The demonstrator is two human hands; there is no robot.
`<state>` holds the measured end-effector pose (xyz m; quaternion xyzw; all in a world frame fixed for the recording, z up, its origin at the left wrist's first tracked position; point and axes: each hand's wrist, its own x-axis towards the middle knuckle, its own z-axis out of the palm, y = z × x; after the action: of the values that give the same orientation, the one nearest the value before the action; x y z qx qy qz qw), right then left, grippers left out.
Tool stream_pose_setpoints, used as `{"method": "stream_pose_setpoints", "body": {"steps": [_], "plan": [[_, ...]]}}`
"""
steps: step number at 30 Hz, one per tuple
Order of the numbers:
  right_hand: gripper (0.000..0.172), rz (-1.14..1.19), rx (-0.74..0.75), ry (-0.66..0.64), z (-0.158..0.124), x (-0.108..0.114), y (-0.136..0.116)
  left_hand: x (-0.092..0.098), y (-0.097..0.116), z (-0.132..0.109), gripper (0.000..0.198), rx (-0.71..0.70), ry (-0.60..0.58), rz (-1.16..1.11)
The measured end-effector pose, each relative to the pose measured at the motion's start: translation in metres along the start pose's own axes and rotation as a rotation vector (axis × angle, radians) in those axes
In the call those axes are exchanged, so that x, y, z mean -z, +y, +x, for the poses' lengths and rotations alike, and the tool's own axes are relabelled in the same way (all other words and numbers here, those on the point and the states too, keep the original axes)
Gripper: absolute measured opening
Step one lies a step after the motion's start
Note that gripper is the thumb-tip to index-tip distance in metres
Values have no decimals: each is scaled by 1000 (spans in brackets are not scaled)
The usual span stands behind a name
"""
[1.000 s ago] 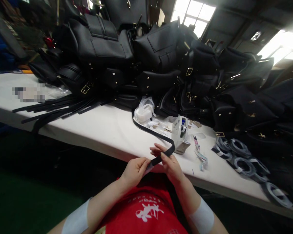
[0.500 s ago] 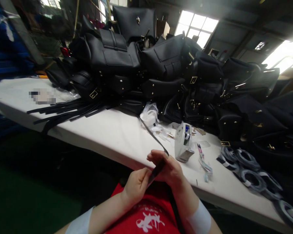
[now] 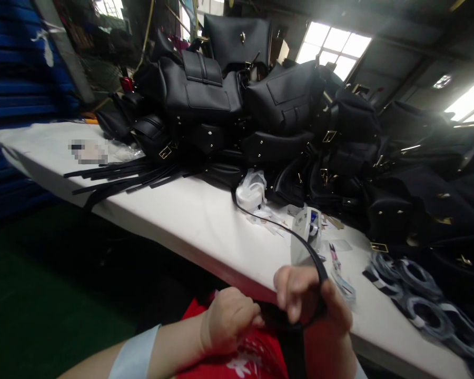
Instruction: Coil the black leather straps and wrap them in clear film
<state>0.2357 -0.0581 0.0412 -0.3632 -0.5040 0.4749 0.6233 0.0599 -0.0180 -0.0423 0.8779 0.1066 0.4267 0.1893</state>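
A long black strap [image 3: 286,226] runs from beside the white plastic bag on the table, curves over to my right hand [image 3: 314,295] and passes between its thumb and fingers. Bending below that hand, the strap continues toward my left hand [image 3: 233,318], whose fingers are closed on it. Both hands are just off the table's near edge, in front of a red apron [image 3: 256,358] with a white print. Right behind my right hand stands a white tape dispenser [image 3: 300,231], partly covered by the strap.
Black handbags [image 3: 205,95] are piled along the back of the white table [image 3: 174,216]. Several loose black straps [image 3: 118,181] overhang its left front edge. A white plastic bag [image 3: 250,189], small snips [image 3: 334,255] and wrapped strap coils [image 3: 422,310] lie on the right half.
My right hand has moved right and down, away from my left, and the strap now arcs in a wide loop. The view has shifted slightly left.
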Motion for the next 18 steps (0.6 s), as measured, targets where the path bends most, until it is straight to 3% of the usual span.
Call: {"method": "stream_pose_setpoints", "body": {"steps": [4, 7, 9, 13, 15, 18], "plan": [[43, -188, 97, 224, 32, 30, 13, -15, -26, -10, 41, 347, -140, -10], [46, -445, 38, 217, 36, 26, 37, -15, -36, -7, 38, 476, -81, -61], [46, -461, 18, 149, 29, 9, 57, -12, -37, 0, 36, 512, 15, -63], [38, -262, -131, -39, 18, -18, 85, -9, -32, 7, 39, 579, 199, -10], [37, -85, -216, -59, 22, -17, 86, -11, -30, 3, 39, 598, 177, -15], [39, 176, -248, 23, 34, -4, 75, -15, -25, -8, 40, 610, 79, -61]]}}
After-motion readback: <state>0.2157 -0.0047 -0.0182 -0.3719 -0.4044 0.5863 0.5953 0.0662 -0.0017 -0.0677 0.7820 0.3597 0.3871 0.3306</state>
